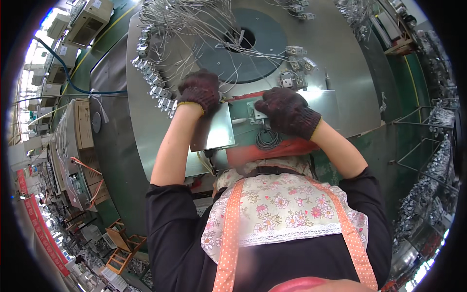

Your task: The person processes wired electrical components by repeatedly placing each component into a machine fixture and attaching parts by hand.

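Note:
Both my hands wear dark knitted gloves. My left hand [200, 90] is closed above a shiny metal box [220, 127], beside a bunch of thin pale wires [182, 24]; whatever its fingers hold is hidden. My right hand [288, 111] is closed on a small metal bracket-like part [256, 112] over a green work surface. Just below that part lies a coil of dark wire [268, 139]. A row of small metal fittings [154, 83] with wires attached curves along to the left of my left hand. More wired fittings [295, 78] sit beyond my right hand.
A grey round disc [270, 30] with a dark central hole is set on the metal tabletop [340, 63]. Red material [272, 150] covers the near edge. Stacked boxes [85, 124] stand left, with a wooden stool [121, 243] behind. Racks of metal parts [428, 194] line the right.

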